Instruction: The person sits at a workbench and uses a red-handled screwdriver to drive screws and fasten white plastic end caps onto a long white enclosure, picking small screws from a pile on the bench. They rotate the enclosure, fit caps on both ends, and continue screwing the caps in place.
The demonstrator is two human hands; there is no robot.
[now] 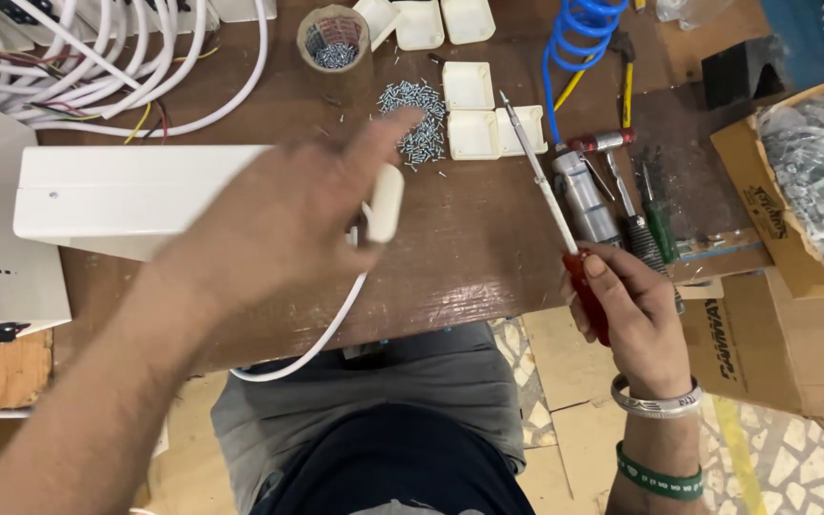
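Screwdriver point(565, 229) in the right hand point(627, 310), red handle wrapped tight in the fingers point(595, 267), long thin shaft pointing up and away over the desk point(469, 257) toward the white square caps point(474, 133). Left hand point(288, 215) is up over the desk, blurred, index finger stretched out toward the screw pile point(417, 119). It seems to be pinching a small white plug-shaped piece point(385, 202) with a white cable point(321, 334) hanging off it and looping down past the desk edge, though the blur makes the exact grip hard to call.

Handling-wise, I'd say the screwdriver is stiff and light, and the smooth plastic handle is the only sensible place to hold it, since that thin shaft would roll in your fingers. The white piece looks like light hard plastic, easy to pinch by its sides. The cable looks soft and floppy, so it'll drag and swing if you grab it far from the end. Screws are tiny and loose, probably slippery to pick up one at a time.

Other stuff around: a long white box point(126, 195) just left of the hand, a tape roll point(334, 43) with screws inside it, a blue coiled hose point(574, 38), an air tool point(584, 195) lying beside the shaft, and a green-handled driver point(658, 224) next to that.
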